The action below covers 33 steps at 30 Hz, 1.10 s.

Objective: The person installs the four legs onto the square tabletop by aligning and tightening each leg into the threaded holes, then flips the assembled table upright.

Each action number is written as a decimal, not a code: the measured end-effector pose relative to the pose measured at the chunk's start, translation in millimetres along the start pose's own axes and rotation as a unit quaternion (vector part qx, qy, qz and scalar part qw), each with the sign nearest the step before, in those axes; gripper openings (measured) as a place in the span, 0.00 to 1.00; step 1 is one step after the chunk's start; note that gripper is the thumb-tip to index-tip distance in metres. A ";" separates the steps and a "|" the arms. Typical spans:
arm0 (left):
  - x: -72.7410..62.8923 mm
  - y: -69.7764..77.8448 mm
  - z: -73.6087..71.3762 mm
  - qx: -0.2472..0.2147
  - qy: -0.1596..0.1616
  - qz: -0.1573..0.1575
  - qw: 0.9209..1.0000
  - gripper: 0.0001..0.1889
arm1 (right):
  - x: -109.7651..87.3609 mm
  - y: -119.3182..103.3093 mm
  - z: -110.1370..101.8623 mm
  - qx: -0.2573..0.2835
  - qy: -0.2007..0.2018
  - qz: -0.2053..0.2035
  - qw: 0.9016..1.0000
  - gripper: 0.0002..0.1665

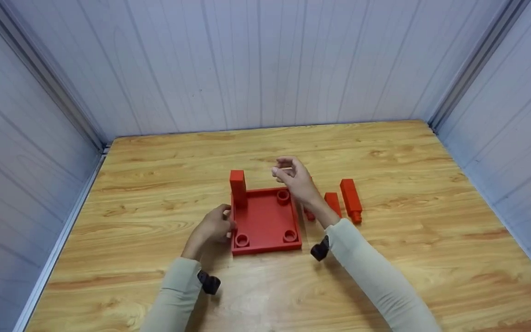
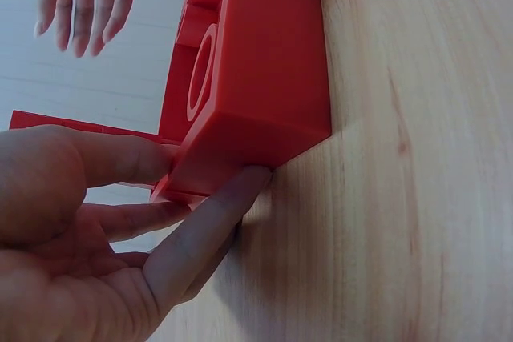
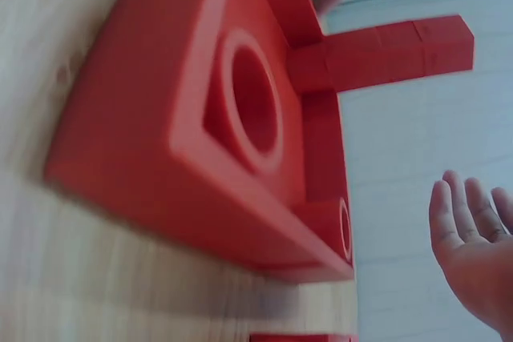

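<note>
A red square tray-like base (image 1: 268, 221) with raised rims lies on the table; round sockets show at three corners. One red square post (image 1: 238, 186) stands upright at its far-left corner. My left hand (image 1: 215, 224) holds the base's left wall, with a digit over the rim and other fingers along the outer side (image 2: 224, 162). Above the far-right corner socket (image 1: 283, 197) hovers my right hand (image 1: 295, 177), fingers loosely bent and nothing in them. In the right wrist view, the right hand (image 3: 477, 254) appears apart from the base and the upright post (image 3: 393, 54).
Right of the base lie more red posts: one (image 1: 351, 200) with a round peg at its near end, a second (image 1: 333, 203) partly behind the right forearm, and another (image 1: 309, 215) mostly hidden by that hand. Pale panel walls (image 1: 256, 64) enclose the wooden table (image 1: 155, 184).
</note>
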State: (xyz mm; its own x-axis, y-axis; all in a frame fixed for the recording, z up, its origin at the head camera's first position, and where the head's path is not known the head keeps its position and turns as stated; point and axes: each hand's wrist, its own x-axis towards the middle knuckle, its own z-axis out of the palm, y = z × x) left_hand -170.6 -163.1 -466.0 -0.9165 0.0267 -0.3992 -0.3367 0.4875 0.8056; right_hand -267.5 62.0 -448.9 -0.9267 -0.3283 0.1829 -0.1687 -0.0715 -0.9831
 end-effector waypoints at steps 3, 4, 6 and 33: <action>0.1 0.1 0.4 0.003 0.000 -0.002 1.000 0.28 | -0.5 -1.9 -9.7 0.009 -0.005 0.010 1.000 0.23; 0.3 0.0 0.5 0.003 0.000 -0.003 1.000 0.28 | -0.7 -2.7 -12.9 0.007 -0.007 0.013 1.000 0.23; 0.6 -0.3 0.7 0.007 0.001 -0.001 1.000 0.28 | -1.1 -4.3 -19.4 -0.002 -0.011 0.020 1.000 0.25; 0.9 -1.5 0.0 0.003 0.005 0.000 1.000 0.29 | -10.8 -9.2 -97.2 -0.050 0.005 0.082 0.995 0.29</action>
State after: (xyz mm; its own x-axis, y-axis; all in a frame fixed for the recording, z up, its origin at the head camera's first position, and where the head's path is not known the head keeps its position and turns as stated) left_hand -171.0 -163.8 -467.5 -0.9182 0.0183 -0.3957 -0.3360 0.4933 0.8023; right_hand -288.6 157.7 -442.9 -0.9479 -0.3179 0.0201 -0.0466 0.0760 -0.9960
